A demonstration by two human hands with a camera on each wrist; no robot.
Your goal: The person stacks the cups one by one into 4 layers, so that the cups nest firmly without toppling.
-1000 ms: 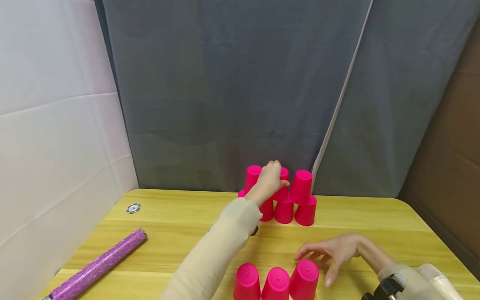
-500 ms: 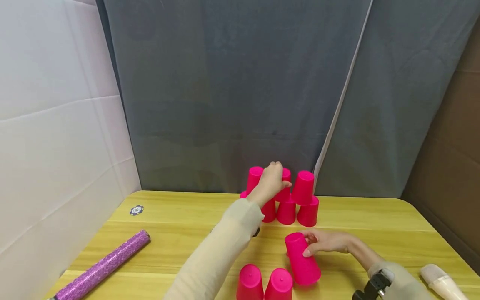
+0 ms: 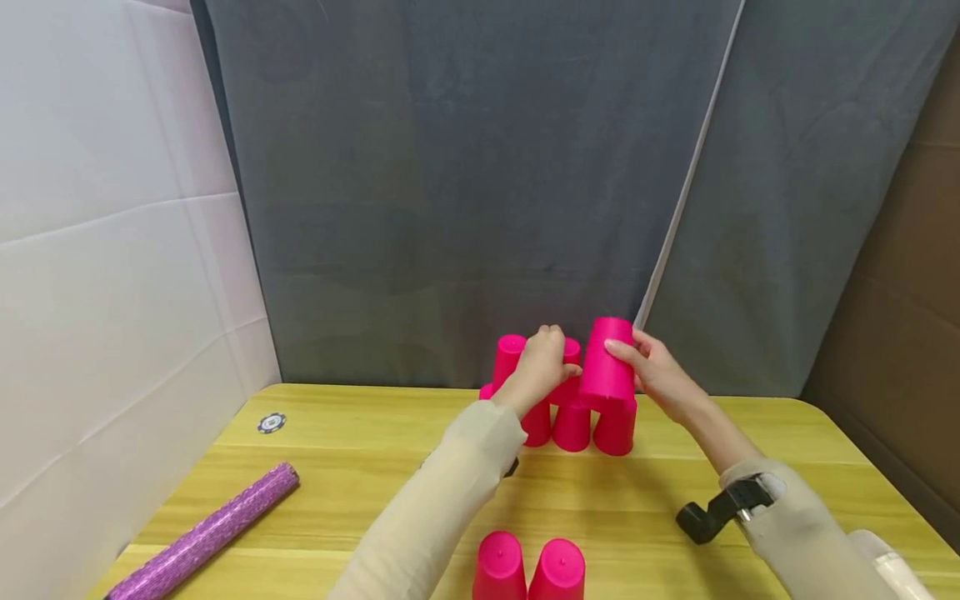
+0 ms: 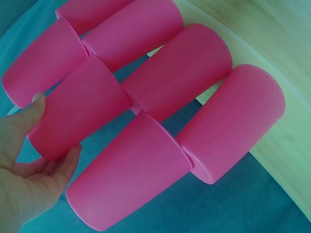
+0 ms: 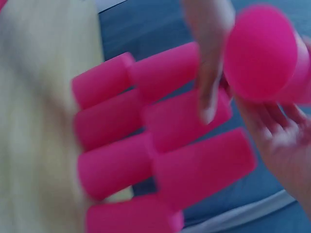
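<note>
Pink cup [image 3: 606, 364]: glossy plastic, tapered, upside down, held in right hand [image 3: 660, 375].

Right hand [image 3: 660, 375] gripping pink cup [image 3: 606, 362], cup pyramid [image 3: 572, 421]

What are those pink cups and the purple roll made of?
The pink cups look like smooth, opaque moulded plastic with a soft sheen on their walls. The purple roll seems to be glittery wrapping paper or foil film, judging by its sparkly textured surface; which one is unclear.
</note>
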